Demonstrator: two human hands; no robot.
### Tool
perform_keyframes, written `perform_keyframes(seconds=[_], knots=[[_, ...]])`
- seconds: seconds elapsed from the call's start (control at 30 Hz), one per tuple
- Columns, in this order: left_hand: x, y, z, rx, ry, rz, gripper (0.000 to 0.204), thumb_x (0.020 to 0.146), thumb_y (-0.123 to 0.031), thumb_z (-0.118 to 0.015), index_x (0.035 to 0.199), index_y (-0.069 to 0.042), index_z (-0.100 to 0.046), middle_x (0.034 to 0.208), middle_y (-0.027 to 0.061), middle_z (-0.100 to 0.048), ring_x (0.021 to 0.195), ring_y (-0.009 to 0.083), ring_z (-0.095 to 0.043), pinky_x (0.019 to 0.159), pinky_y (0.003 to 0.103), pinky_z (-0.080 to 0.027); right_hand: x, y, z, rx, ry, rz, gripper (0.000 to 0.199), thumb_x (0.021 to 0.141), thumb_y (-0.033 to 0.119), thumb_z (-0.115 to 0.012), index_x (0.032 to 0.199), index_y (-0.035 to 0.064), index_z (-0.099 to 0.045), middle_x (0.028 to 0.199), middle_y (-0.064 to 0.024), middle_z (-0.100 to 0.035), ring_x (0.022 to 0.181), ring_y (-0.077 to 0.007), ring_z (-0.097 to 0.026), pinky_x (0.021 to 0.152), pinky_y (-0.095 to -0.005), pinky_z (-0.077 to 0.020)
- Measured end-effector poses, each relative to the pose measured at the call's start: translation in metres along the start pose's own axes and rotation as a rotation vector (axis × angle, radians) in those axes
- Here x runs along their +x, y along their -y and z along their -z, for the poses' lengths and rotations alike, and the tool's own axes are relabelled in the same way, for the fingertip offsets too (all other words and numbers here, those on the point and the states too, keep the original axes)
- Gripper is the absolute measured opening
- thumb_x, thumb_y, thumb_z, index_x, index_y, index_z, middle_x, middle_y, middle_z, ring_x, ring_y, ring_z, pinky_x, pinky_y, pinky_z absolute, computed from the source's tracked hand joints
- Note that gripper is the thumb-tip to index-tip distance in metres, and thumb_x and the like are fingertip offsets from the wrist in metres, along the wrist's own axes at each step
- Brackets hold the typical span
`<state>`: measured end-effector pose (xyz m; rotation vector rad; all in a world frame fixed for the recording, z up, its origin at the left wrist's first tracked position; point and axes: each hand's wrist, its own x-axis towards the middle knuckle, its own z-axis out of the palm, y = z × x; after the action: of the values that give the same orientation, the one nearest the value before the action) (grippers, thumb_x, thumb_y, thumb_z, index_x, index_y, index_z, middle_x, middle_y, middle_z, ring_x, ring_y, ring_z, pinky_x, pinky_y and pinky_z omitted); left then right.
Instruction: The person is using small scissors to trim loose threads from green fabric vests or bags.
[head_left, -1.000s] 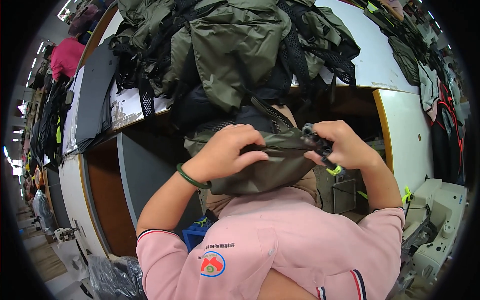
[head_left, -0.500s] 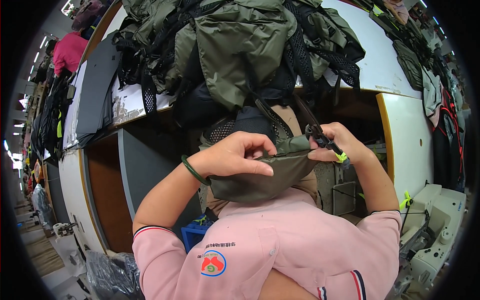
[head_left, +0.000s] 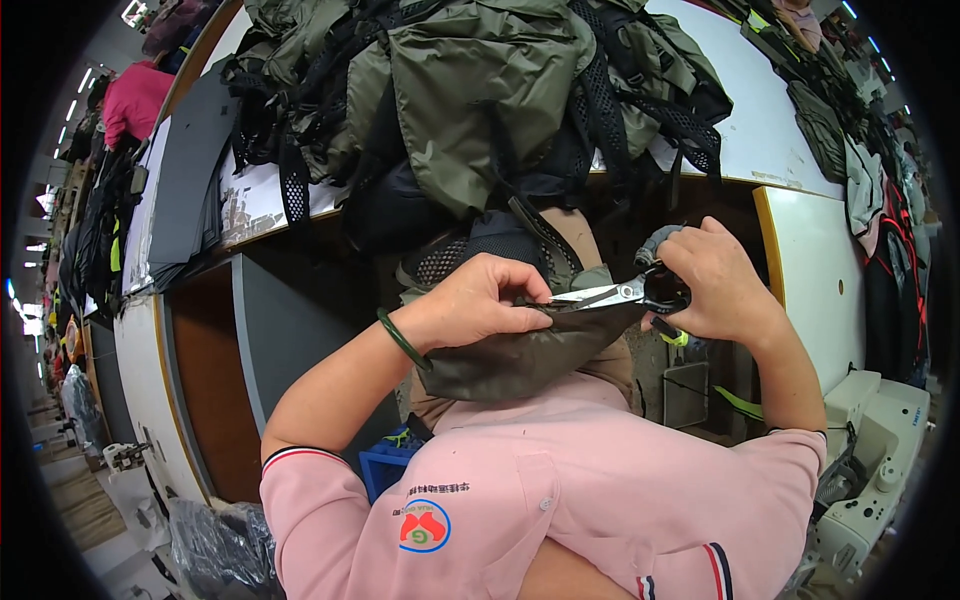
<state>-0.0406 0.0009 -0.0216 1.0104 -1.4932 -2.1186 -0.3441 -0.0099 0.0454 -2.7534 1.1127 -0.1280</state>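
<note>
This is a sewing workshop, where people make things from cloth. A big heap of green and black bags [head_left: 480,100] sits on the white worktop [head_left: 760,120], with straps hanging over its near edge. Stiff grey sheets [head_left: 190,180] lie in a stack at its near left corner. More cloth [head_left: 815,125] is piled along its right edge. Past the near edge, on the right, is a pale sewing machine [head_left: 880,450]. The right hand [head_left: 722,285] holds scissors [head_left: 628,292] at some green cloth [head_left: 540,350]. Past the left edge is another person in pink [head_left: 135,103].
</note>
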Motion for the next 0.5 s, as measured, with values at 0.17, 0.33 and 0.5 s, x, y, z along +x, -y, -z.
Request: perform_keyframes(seconds=[0.17, 0.33, 0.5], knots=[[0.002, 0.002, -0.003, -0.019, 0.016, -0.036, 0.014, 0.085, -0.006, -0.075, 0.096, -0.001, -0.071, 0.083, -0.0031, -0.066, 0.072, 0.0017, -0.054, 0.064, 0.019, -0.043, 0.004, 0.001, 0.0, 0.007, 0.024, 0.008, 0.048, 0.058, 0.036, -0.088, 0.079, 0.0071, -0.056, 0.073, -0.0074, -0.057, 0.074, -0.0269, -0.059, 0.07, -0.0374, -0.0404], [0.001, 0.001, -0.004, -0.01, 0.023, -0.028, 0.014, 0.085, -0.006, -0.075, 0.096, -0.001, -0.071, 0.082, -0.0032, -0.066, 0.072, 0.0015, -0.054, 0.063, 0.019, -0.042, 0.003, 0.0, -0.006, 0.017, 0.023, 0.002, 0.047, 0.058, 0.036, -0.088, 0.078, 0.0072, -0.056, 0.07, -0.0071, -0.057, 0.071, -0.027, -0.06, 0.069, -0.0371, -0.0402], [0.0, 0.003, -0.003, 0.01, 0.019, -0.022, 0.014, 0.084, -0.007, -0.076, 0.096, -0.001, -0.071, 0.083, -0.0028, -0.066, 0.072, 0.0017, -0.054, 0.064, 0.02, -0.042, -0.001, -0.002, -0.009, 0.016, 0.06, -0.024, 0.043, 0.06, 0.034, -0.088, 0.071, 0.0075, -0.056, 0.065, -0.007, -0.056, 0.067, -0.0277, -0.059, 0.069, -0.0368, -0.0402]])
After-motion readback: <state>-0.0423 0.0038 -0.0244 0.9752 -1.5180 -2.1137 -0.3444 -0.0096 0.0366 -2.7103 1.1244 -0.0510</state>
